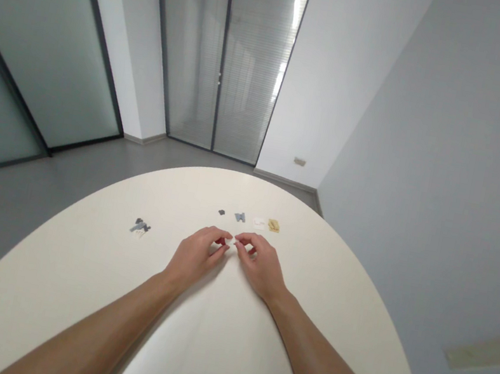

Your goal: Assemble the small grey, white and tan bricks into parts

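Note:
Over the middle of the table, my left hand (200, 253) and my right hand (260, 265) meet fingertip to fingertip. Between their thumbs and forefingers is a small white piece (230, 241), pinched from both sides; its exact shape is too small to make out. Just beyond the hands lies a row of small things: a dark grey piece (221, 212), a blue-grey piece (239, 217), a white piece (258, 222) that barely stands out from the tabletop, and a yellowish square (274, 225) with brownish bits on it.
A loose heap of grey, dark and pale small pieces (140, 227) lies to the left of my left hand. The round white table (212, 348) curves away at its far edge. Behind it stand glass doors (251, 71) and a grey wall (465, 173) on the right.

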`<state>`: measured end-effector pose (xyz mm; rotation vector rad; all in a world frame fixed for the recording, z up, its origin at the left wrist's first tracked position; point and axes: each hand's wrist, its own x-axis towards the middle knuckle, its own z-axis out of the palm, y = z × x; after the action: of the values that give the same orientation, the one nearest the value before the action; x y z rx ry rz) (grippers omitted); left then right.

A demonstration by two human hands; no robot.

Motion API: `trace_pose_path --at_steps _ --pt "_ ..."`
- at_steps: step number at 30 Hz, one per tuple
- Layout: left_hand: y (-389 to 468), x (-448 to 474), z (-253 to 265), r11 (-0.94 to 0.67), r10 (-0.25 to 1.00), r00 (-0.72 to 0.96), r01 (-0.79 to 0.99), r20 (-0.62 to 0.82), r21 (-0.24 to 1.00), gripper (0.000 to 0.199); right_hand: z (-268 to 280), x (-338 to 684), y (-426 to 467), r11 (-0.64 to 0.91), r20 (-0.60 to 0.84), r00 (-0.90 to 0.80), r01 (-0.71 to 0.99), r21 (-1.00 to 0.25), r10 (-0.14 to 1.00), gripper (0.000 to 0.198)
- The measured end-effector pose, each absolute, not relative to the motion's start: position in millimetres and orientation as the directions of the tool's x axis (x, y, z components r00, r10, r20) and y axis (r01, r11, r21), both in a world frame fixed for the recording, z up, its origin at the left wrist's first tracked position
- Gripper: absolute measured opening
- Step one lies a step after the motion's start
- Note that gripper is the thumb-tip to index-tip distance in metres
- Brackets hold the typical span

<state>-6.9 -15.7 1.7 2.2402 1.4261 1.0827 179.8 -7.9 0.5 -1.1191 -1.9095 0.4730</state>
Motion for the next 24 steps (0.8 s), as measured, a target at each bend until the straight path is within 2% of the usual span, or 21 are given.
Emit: trace_pose_path --at_steps 24 --pt "-18.9 -5.7 5.7 -0.437 0.887 0.214 0.678 0.409 0.591 0.019 -0.1 181.0 -6.8 0.555 0.513 -0.246 0.543 -0.630 0.822 0.013"
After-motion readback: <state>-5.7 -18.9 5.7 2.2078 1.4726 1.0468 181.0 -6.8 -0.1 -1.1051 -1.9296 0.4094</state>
